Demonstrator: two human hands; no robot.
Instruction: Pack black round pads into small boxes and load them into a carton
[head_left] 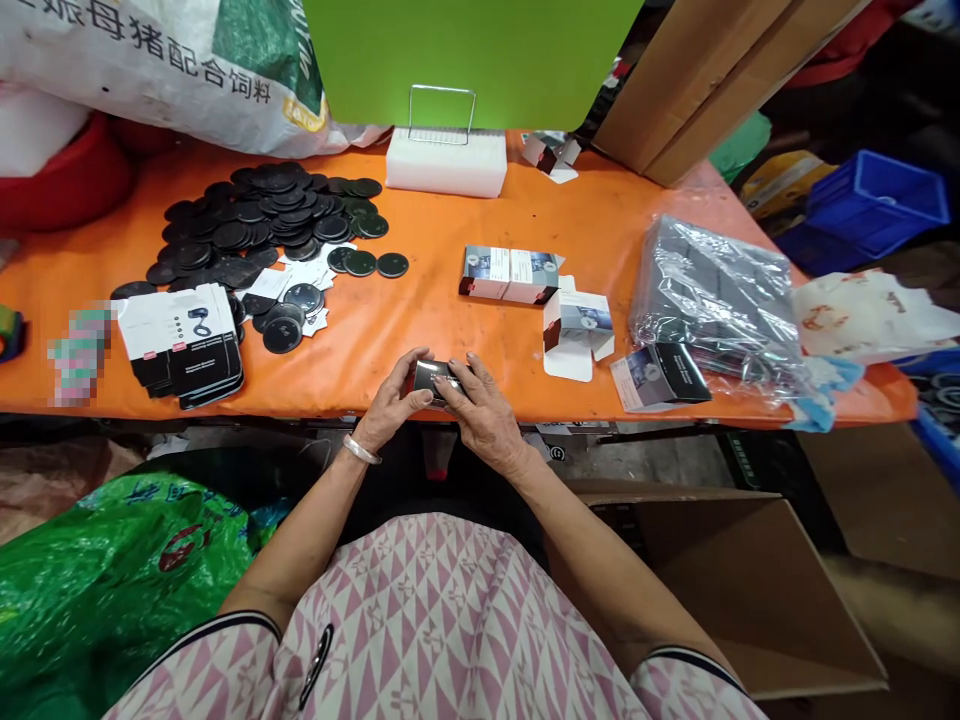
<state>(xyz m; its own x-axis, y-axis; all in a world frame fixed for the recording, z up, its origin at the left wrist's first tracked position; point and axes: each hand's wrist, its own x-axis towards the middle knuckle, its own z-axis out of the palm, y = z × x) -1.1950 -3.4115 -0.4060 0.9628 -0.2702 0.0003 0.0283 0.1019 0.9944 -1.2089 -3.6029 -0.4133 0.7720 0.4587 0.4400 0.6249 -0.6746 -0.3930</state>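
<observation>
My left hand (390, 402) and my right hand (486, 412) meet above the front edge of the orange table cover (442, 330). Both grip a small glossy black box (436, 381) from either side, and their fingers hide much of it. To the left lies a spread pile of round black discs (274, 225). A stack of printed cartons (181, 345) sits at its front edge. Right of my hands are a printed box (510, 276) lying flat and a partly opened white carton (577, 325). Further right are a dark printed box (660, 377) and a clear plastic bag of grey flat items (712, 300).
A white foam block (446, 162) with a wire stand stands at the back, before a green board (472, 50). A woven feed sack (172, 60) lies back left. An open cardboard box (750, 590) sits below right, a green plastic bag (112, 590) below left.
</observation>
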